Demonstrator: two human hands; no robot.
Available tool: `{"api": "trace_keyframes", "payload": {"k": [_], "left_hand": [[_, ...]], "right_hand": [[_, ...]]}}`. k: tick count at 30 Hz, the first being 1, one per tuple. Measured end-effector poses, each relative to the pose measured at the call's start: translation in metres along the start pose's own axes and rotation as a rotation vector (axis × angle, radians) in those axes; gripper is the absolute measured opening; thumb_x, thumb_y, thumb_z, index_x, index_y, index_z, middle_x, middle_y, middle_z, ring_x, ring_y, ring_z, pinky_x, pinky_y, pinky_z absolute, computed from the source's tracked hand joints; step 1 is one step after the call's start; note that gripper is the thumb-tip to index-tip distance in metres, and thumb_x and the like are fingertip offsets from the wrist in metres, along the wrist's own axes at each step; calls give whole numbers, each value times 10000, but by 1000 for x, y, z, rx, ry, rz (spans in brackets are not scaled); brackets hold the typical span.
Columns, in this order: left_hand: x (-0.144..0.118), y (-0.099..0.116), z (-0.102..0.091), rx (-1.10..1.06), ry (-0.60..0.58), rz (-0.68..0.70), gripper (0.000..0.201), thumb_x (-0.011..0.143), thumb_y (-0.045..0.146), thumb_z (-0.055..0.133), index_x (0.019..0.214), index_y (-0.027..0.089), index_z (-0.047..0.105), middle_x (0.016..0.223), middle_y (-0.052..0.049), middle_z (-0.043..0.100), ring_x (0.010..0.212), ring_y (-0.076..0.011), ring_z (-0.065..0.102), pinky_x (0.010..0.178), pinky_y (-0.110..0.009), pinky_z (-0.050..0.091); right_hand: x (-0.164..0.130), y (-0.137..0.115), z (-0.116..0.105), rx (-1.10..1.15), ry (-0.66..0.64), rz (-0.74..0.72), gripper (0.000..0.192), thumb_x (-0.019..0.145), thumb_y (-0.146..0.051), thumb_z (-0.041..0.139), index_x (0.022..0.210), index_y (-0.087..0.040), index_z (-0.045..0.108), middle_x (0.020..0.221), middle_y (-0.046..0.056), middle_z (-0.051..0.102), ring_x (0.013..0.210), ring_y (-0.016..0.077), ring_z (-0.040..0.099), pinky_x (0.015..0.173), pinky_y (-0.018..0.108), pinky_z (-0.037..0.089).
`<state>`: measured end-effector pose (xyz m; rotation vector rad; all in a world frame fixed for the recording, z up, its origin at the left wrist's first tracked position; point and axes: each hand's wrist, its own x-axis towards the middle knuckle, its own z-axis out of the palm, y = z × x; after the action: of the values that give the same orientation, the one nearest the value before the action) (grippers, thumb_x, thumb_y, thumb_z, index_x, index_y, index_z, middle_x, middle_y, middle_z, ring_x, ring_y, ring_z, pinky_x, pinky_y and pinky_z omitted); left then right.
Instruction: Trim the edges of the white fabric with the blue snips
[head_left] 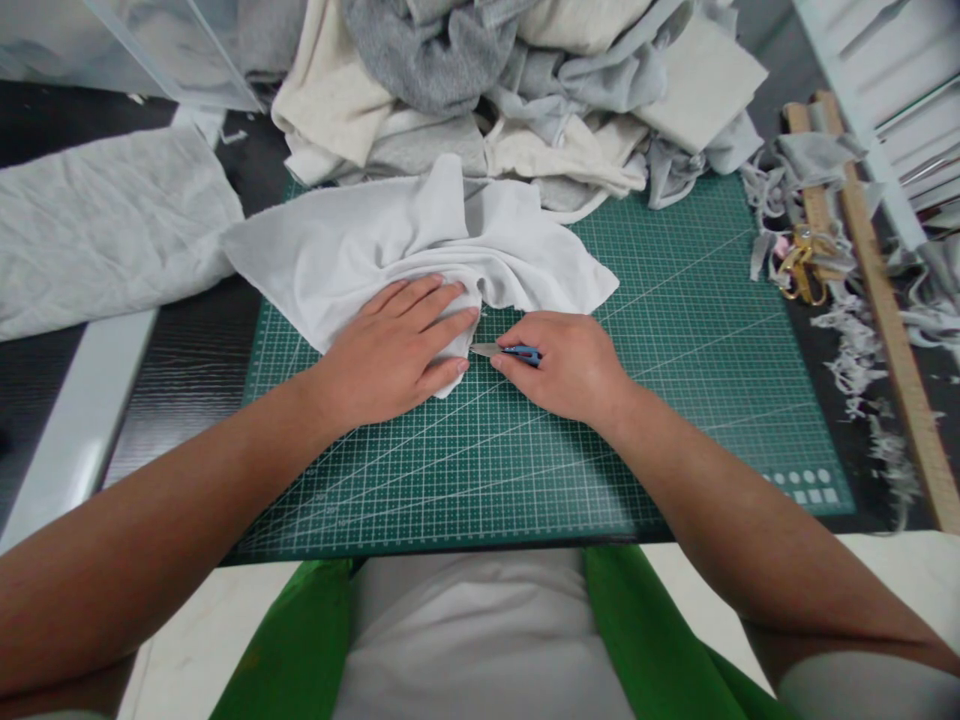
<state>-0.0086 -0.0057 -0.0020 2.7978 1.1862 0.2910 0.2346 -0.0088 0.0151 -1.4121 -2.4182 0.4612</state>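
Head view: white cloth (322, 250) on the green mat (712, 310), blue snips (525, 354) at its near edge.
Left hand (409, 345) flat on the cloth, fingers slightly spread, pressing, not gripping; right hand (576, 365) has thumb and fingers closed round the snips, blades pointing at the cloth edge beside the left fingertips, contact too small to tell. Progress: cloth laid out and pinned, blades in position; trimming looks mid-way at best, cut at this spot can't be confirmed. Cloth rumpled, not folded or set aside. Thread scraps (855, 345) at right suggest some trimming is done; the grey and cream cloth pile (435, 60) beyond, no hand on it, may be done or waiting, can't tell which.
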Motion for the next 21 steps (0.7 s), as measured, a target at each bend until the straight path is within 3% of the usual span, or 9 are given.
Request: {"api": "trace_keyframes", "payload": {"k": [21], "left_hand": [[0, -1, 1, -32, 9, -4, 540, 1046, 449, 461, 1532, 217, 484, 1643, -127, 406, 1542, -352, 339, 1262, -571, 299]], "right_hand": [[1, -2, 0, 13, -3, 37, 170, 930, -353, 664, 926, -242, 793, 910, 23, 794, 852, 204, 712, 763, 326, 465]]}}
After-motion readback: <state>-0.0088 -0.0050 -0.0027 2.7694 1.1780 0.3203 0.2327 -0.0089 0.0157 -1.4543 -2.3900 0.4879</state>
